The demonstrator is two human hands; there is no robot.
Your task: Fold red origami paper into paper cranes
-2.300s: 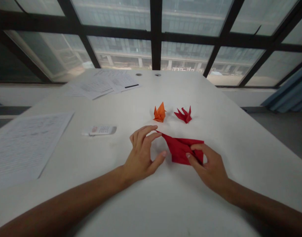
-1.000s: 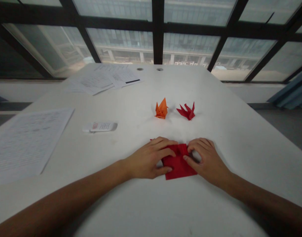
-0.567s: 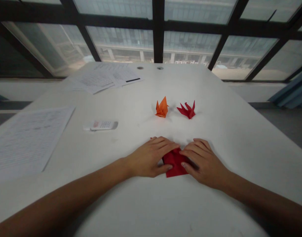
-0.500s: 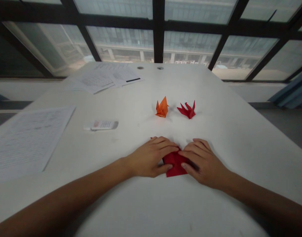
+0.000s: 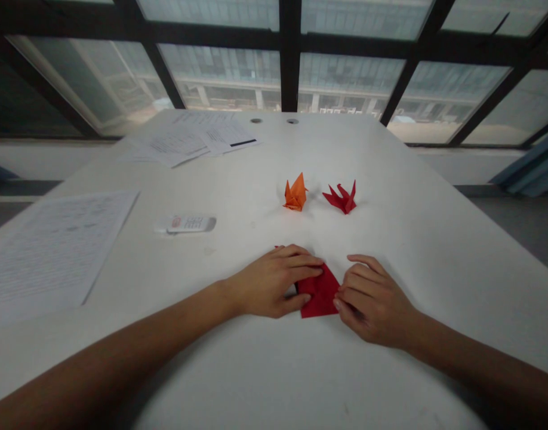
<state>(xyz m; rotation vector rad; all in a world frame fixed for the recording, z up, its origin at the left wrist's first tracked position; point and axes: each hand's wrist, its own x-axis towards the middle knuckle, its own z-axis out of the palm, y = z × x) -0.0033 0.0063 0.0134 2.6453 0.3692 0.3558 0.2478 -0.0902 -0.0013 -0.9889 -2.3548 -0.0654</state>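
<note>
Left hand (image 5: 278,285) lies flat, ungripping, over the red folded paper sheet (image 5: 319,297) on the white tabletop (image 5: 256,376); right hand (image 5: 376,301) pinches its right corner: feather-light, probably easily creased, best held by edges!

There are two paper birds (image 5: 295,196) (image 5: 343,201) and one red sheet (image 5: 321,292).

Office, probably | white desk (image 5: 256,173) | printed sheets (image 5: 59,251) | large windows (image 5: 350,80)
</note>
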